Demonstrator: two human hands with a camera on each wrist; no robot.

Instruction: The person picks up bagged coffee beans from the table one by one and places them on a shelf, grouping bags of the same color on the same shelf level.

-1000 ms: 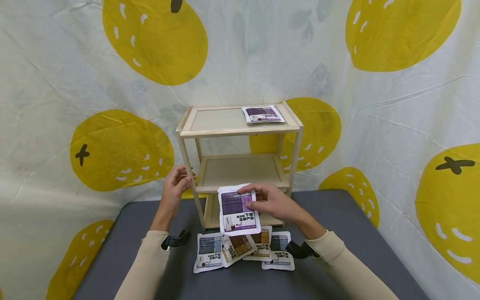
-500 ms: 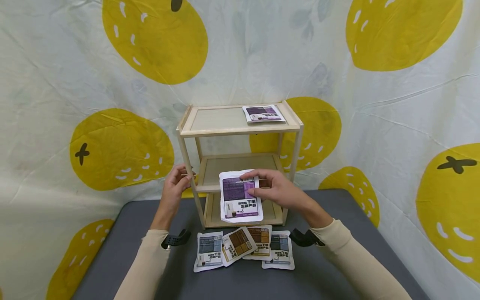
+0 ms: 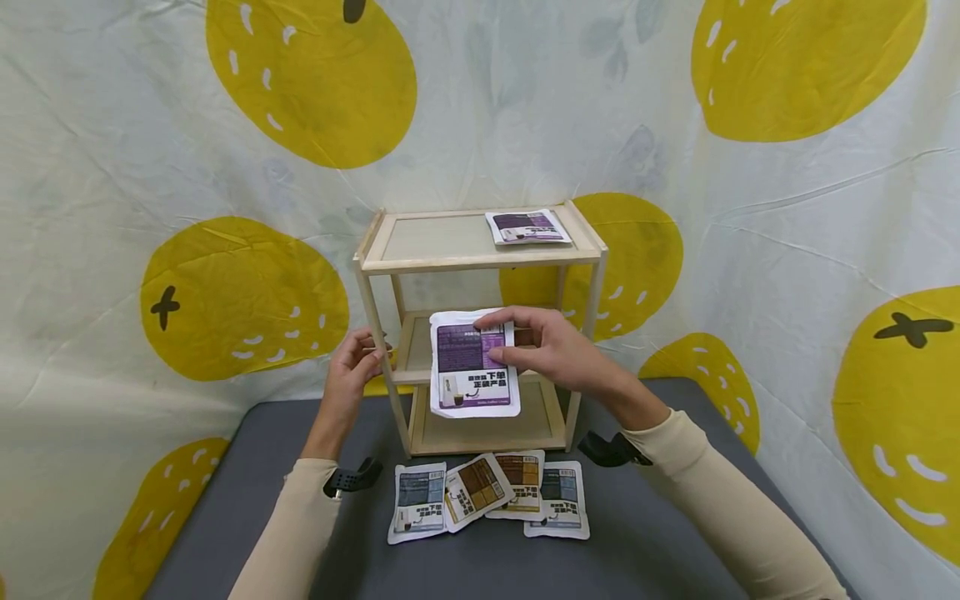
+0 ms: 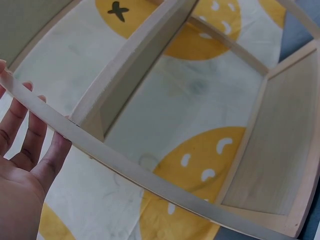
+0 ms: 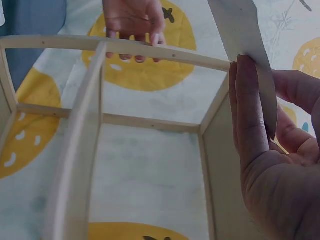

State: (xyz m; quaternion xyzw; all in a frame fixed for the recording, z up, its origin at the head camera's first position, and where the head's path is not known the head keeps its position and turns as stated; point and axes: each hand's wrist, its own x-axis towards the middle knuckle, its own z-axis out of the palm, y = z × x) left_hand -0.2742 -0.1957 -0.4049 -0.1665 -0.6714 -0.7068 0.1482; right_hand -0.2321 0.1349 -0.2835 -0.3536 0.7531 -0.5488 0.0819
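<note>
Head view: the right hand [image 3: 551, 350] pinches a purple-and-white sachet [image 3: 472, 367] by its upper right edge, thumb on the printed face and fingers behind, holding it upright in front of the middle tier of a small three-tier wooden shelf [image 3: 480, 250]. The sachet hangs clear of the grey table [image 3: 660, 533], its face turned toward the camera, covering part of the middle shelf opening. The left hand [image 3: 352, 371] grips the shelf's near left post at middle-tier height, fingers curled round the wood.

Right wrist view: the sachet [image 5: 245, 45] appears edge-on, clamped between thumb and straight fingers [image 5: 247, 110]; the fingertips of the left hand [image 5: 134, 25] wrap over the far post. Left wrist view: the left hand [image 4: 22, 165] lies against the post, fingers behind it.

A second purple sachet [image 3: 527, 227] lies flat on the right part of the top tier. Four further sachets [image 3: 487, 498] lie in an overlapping row on the table, just near of the shelf: blue-grey, two brown, and blue-grey. A cloth printed with yellow fruit [image 3: 247, 296] hangs behind.
</note>
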